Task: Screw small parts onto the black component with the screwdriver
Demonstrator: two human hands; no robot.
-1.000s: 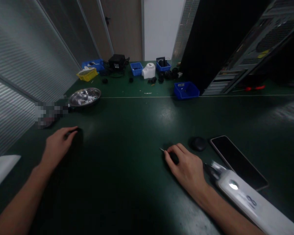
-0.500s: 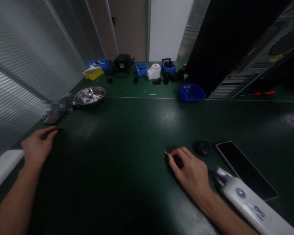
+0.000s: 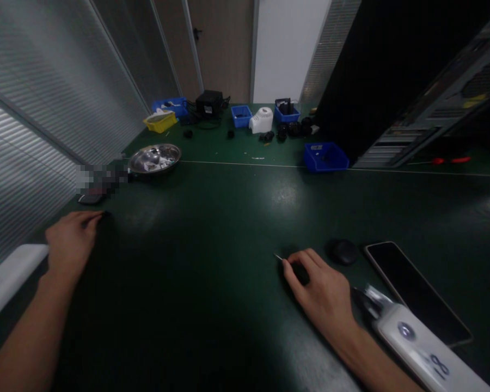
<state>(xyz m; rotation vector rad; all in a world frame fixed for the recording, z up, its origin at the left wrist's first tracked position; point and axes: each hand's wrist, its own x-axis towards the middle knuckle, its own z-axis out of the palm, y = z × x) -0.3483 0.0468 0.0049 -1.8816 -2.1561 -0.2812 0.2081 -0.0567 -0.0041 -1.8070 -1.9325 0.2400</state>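
On the left of the table, my left hand [image 3: 71, 239] is closed in a pinch; a small dark thing [image 3: 105, 214] shows at the fingertips, too dim to name. My right hand [image 3: 320, 283] rests low at right of centre, thumb and forefinger pinched on a thin metal rod [image 3: 277, 256] that points left and away. The rest of the rod is hidden behind the fingers. Beside that hand lies a round black object [image 3: 343, 251], with a phone [image 3: 416, 291] to its right. A white device marked 18 [image 3: 424, 348] sits along my right forearm.
A metal bowl [image 3: 155, 159] with small white pieces stands at back left. At back right is a blue bin [image 3: 325, 158]. Further off are a yellow bin [image 3: 161, 124], a black box [image 3: 209, 102] and a white housing [image 3: 261, 121]. Another white device [image 3: 14, 277] flanks my left wrist.
The whole view has shifted slightly, so most things sit a little further right. Both hands keep their pinch in nearly the same places on the table.
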